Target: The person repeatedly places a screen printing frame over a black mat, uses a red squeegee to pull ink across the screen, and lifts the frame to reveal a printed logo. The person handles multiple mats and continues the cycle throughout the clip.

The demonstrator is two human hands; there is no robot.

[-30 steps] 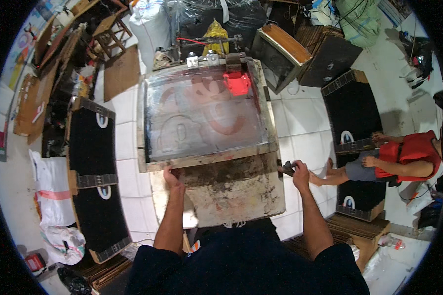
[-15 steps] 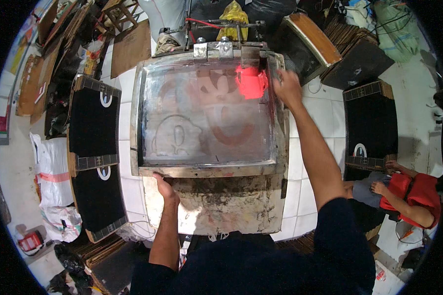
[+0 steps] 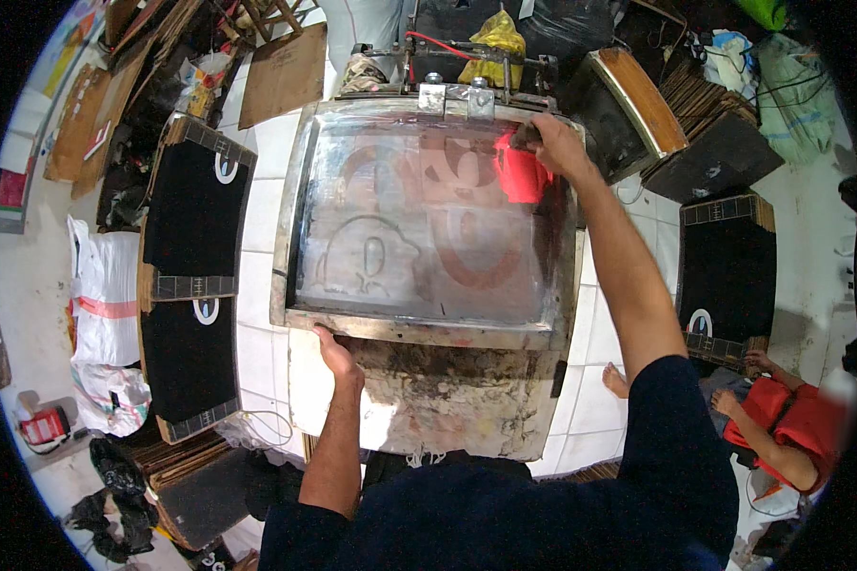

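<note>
Evidently, the wide rectangular screen with pale wooden rails (image 3: pixel 428 330) occupied the centre of the station, square in front of me. Two silvery metal clamps (image 3: pixel 432 99) were fitted at its twelve o'clock edge. At six o'clock, the stained, cream-coloured board (image 3: pixel 438 404) projected from beneath it; whether screen and board were in contact could not be determined.

Right hand (image 3: pixel 559 145): positioned at two o'clock on the screen, fingers curled around the dark, block-shaped hand tool (image 3: pixel 525 136). The tool stood at the upper end of the thick, bright red patch of paste (image 3: pixel 524 178).

Left hand (image 3: pixel 341 362): positioned at seven o'clock, thumb at the lower rail. The other fingers were hidden from view, so I could not tell whether they gripped the rail or only supported it.

Status, as judged from the surface: the red paste had been deposited, but it lay as a single patch toward two o'clock. The greyish mesh (image 3: pixel 371 228) showed curved outlines and dull reddish shapes; no thick red coat extended across it. Spreading therefore appeared not yet done on the remaining area.

Surroundings: flat black panels with pale arched emblems were set out at nine o'clock (image 3: pixel 195 214) and three o'clock (image 3: pixel 727 262); I could make out no bright red on them. A co-worker in red clothing (image 3: pixel 798 433) sat at four o'clock.
</note>
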